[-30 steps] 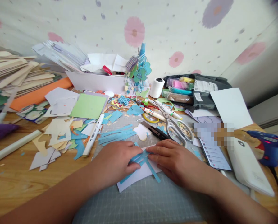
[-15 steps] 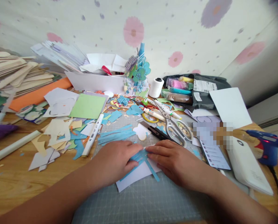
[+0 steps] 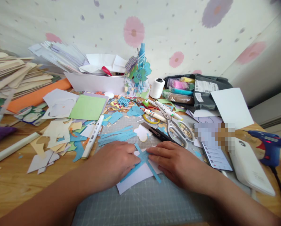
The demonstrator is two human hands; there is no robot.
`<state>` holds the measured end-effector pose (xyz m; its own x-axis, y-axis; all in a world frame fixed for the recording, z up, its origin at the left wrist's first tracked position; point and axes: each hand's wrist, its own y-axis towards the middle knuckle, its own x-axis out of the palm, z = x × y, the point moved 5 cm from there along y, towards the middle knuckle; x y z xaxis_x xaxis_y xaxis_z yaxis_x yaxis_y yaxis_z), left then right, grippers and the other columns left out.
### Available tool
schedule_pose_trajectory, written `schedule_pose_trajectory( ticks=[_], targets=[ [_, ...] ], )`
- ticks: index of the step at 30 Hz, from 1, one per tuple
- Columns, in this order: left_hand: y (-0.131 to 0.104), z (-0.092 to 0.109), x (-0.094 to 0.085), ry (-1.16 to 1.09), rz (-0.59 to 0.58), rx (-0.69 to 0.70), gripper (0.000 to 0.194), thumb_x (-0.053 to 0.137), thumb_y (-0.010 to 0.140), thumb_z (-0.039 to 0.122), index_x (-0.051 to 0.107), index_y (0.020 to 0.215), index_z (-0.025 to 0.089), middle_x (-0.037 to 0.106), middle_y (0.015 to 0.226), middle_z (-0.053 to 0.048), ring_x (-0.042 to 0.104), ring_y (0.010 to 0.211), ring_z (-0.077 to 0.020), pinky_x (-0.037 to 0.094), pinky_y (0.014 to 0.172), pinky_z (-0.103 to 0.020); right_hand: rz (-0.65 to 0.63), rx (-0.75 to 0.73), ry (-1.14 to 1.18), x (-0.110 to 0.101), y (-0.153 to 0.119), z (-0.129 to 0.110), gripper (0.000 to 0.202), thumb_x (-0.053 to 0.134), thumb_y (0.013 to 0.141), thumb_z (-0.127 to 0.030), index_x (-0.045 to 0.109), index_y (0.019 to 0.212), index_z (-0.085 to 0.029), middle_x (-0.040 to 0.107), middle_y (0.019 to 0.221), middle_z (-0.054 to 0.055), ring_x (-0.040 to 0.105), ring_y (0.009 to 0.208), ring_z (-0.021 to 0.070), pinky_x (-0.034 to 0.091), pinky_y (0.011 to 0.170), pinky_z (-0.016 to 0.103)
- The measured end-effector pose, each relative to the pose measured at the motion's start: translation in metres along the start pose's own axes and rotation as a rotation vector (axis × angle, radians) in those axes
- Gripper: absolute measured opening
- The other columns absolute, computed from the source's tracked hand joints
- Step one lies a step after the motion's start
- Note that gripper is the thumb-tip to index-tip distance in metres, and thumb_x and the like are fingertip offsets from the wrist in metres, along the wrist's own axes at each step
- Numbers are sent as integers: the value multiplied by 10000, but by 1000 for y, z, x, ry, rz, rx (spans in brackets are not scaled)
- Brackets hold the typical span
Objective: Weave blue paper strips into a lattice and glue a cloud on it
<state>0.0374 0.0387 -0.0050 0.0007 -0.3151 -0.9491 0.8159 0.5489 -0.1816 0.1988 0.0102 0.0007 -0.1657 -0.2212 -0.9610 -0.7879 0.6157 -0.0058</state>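
A: Which step is being worked?
B: Narrow blue strips (image 3: pixel 132 171) are being laid and pressed across a pale sheet (image 3: pixel 133 181). One slanted strip (image 3: pixel 154 173) is being crossed over or under the others; layering is not being resolved from this view.
A: Location?
B: The sheet is being supported by the gridded mat (image 3: pixel 121 208), centre front, between both hands. More loose strips (image 3: pixel 118 137) are being left just beyond the left hand (image 3: pixel 118 160).
A: Grip, left?
B: Fingers are being curled in over the strips at the sheet's left part. Thumb is being hidden, so whether anything is being pinched, or how wide the gap is, cannot be told.
A: Right?
B: The right hand (image 3: pixel 175 163) is being held low with fingers extended, not closed. Strip ends and sheet are being touched near the crossing by the fingertips; nothing is being visibly clamped.
A: Next move, what is being called for?
B: Judgement only: light, flat pressure is being called for at the crossing, with strip edges being lined up. If the sheet is being nudged, strips could be skewed. Whether glue is being used cannot be told.
A: Tools?
B: None being held. Scissors (image 3: pixel 177 133) and black cutter (image 3: pixel 161 135) are being left beyond the hands.
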Motion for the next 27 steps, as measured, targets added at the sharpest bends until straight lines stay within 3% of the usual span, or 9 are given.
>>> schedule_pose_trajectory(
  ticks=[8, 12, 19, 23, 25, 27],
  targets=[
    [-3, -3, -4, -26, 62, 25, 266, 492, 929, 228, 604, 689, 202, 558, 748, 3, 523, 691, -146, 338, 615, -275, 14, 9, 16, -3, 1, 0, 251, 488, 944, -150, 634, 1148, -158, 593, 1335, 61, 555, 1094, 227, 449, 971, 401],
    [-5, -7, -7, -44, 117, 8, 205, 488, 931, 215, 643, 796, 229, 569, 787, -1, 534, 729, -162, 341, 632, -283, 38, 5, 24, -4, 0, -1, 235, 503, 930, -140, 647, 1115, -162, 604, 1320, 70, 569, 1089, 226, 453, 966, 402],
    [-1, 1, -4, 92, 76, 46, 107, 591, 872, 188, 634, 805, 260, 523, 749, 11, 512, 718, -181, 313, 624, -308, 20, 13, 19, -3, 1, -1, 243, 470, 953, -161, 637, 1129, -161, 592, 1338, 57, 561, 1104, 225, 432, 989, 409],
    [-3, -1, -6, 26, 81, 59, 181, 539, 896, 172, 635, 761, 243, 523, 728, 14, 511, 703, -165, 328, 627, -294, 24, 6, 24, -3, 2, -1, 247, 484, 943, -155, 635, 1139, -161, 593, 1338, 68, 564, 1104, 227, 430, 990, 411],
    [-9, -8, -14, -54, 139, 46, 233, 486, 899, 146, 647, 758, 238, 544, 747, 10, 524, 710, -157, 343, 622, -276, 34, 10, 30, -4, 2, -1, 238, 487, 941, -158, 644, 1120, -162, 604, 1324, 73, 567, 1096, 229, 440, 977, 409],
    [-19, -22, -32, -153, 318, -49, 255, 447, 878, 122, 668, 877, 249, 581, 822, 3, 550, 755, -155, 375, 652, -262, 44, 15, 39, -5, 2, -2, 235, 484, 940, -158, 652, 1104, -166, 611, 1314, 74, 568, 1090, 229, 448, 966, 406]
  ],
)
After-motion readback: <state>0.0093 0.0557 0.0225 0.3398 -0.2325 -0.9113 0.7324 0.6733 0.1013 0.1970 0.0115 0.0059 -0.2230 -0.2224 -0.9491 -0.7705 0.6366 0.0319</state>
